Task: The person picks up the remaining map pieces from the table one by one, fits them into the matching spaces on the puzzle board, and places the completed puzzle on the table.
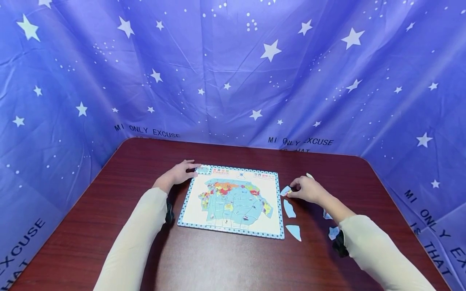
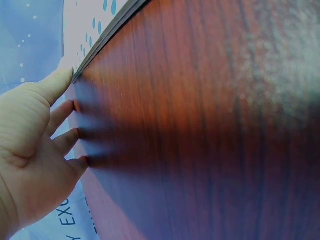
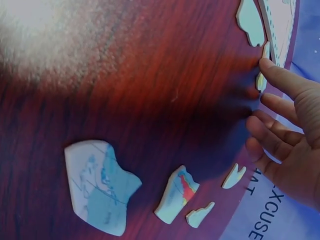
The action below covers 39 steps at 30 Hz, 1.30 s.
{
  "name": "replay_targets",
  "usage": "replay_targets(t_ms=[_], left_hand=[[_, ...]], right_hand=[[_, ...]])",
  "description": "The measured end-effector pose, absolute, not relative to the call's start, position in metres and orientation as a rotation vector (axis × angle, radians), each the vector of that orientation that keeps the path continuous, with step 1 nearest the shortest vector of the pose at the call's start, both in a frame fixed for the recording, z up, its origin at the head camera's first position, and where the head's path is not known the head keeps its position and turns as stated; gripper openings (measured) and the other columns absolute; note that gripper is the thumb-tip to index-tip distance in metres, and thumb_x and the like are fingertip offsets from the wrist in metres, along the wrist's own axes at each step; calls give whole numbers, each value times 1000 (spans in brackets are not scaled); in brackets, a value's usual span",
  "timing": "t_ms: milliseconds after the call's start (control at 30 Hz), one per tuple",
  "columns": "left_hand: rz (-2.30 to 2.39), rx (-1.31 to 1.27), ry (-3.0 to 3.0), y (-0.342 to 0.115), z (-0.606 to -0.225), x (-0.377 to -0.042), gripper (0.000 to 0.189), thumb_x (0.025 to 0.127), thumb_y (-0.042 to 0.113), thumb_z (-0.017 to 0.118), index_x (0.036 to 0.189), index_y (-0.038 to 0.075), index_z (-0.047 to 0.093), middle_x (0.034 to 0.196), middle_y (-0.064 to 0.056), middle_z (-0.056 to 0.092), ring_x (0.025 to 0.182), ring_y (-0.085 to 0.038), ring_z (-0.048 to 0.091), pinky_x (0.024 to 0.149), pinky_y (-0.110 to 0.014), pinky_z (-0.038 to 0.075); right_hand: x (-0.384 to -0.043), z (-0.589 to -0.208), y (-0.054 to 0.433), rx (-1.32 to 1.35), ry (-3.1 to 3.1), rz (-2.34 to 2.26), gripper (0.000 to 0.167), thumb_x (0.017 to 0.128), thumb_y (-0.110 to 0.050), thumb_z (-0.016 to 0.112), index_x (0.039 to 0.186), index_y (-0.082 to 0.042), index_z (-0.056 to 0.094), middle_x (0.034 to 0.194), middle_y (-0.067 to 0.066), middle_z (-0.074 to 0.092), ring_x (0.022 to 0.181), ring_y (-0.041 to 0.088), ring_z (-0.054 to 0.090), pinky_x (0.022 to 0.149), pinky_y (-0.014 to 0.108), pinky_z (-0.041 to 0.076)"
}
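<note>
A world map puzzle board (image 1: pixel 190 202) with a blue dotted border lies on the dark red table, its middle filled with colourful map pieces (image 1: pixel 233 204). At its far left corner, my left hand (image 1: pixel 180 172) touches the edge with the thumb, the other fingers spread against the table. Beside the board's right edge, my right hand (image 1: pixel 308 190) pinches a small blue puzzle piece (image 1: pixel 286 190) with coloured patches between thumb and index finger. In the right wrist view the thumb (image 3: pixel 280 77) covers part of that piece, which is low over the tabletop.
Two pale blue pieces, a narrow one (image 1: pixel 289 209) and a pointed one (image 1: pixel 294 232), lie along the board's right side. Farther right are a large blue piece (image 3: pixel 115 200), a piece with a red patch (image 3: pixel 177 195) and smaller ones (image 3: pixel 233 176). A starry blue curtain (image 1: pixel 233 72) surrounds the table.
</note>
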State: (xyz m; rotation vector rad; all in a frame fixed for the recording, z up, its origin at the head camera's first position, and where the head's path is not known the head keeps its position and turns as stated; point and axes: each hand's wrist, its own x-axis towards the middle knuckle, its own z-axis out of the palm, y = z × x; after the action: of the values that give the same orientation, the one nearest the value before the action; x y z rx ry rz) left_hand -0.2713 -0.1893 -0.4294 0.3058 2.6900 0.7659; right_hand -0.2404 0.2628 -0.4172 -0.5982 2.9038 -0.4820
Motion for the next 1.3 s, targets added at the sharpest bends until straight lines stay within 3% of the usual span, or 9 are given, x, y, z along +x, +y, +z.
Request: replay_targets(t_ms=[100,167,300,567,800,1000,1300], left_hand=[[765,309,2690,-189,-428,-270,51,98,27,50,146,17,35,156,-17,16,144,-41,0,112,-60,14],[767,310,2689,-189,-429,-271,51,98,27,49,146,17,36,156,-17,16,144,-41,0,112,-61,14],[768,308,2690,-189,-430,-271,51,98,28,49,146,18,35,156,-16,16,144,-40,0,113,-60,14],[765,303,2693,-190,-432,-271,51,98,29,50,146,18,36,157,-15,16,144,-40,0,113,-60,15],[768,287,2688,-189,-432,-272,51,98,28,49,146,18,36,157,-15,16,145,-39,0,113,-60,14],[762,292,2691,-189,-430,-272,51,98,28,49,146,18,35,157,-15,16,144,-40,-1,112,-60,14],[764,282,2689,-189,-431,-271,51,98,29,49,146,19,35,157,-15,15,144,-39,-1,112,-61,14]], right_hand=[[-240,-419,262,-585,2902,-510,34,79,-26,74,98,2,70,87,8,71,79,18,61,95,53,40],[-240,-419,262,-577,2901,-526,34,79,-27,74,98,1,71,88,8,71,77,16,60,83,46,49],[-240,-421,263,-560,2898,-568,31,79,-27,74,96,-1,72,89,8,70,76,14,58,71,37,51],[-240,-422,260,-428,2862,-661,29,79,-25,75,96,-2,69,88,8,66,76,16,54,68,32,48],[-242,-422,258,-338,2780,-876,24,80,-15,73,96,-1,62,78,6,56,69,17,49,62,28,42],[-244,-421,259,-309,2731,-979,24,82,-13,71,97,1,60,75,6,58,63,15,53,57,29,47],[-242,-416,259,-293,2643,-1083,18,85,-11,66,95,3,61,77,11,63,64,19,61,61,32,54]])
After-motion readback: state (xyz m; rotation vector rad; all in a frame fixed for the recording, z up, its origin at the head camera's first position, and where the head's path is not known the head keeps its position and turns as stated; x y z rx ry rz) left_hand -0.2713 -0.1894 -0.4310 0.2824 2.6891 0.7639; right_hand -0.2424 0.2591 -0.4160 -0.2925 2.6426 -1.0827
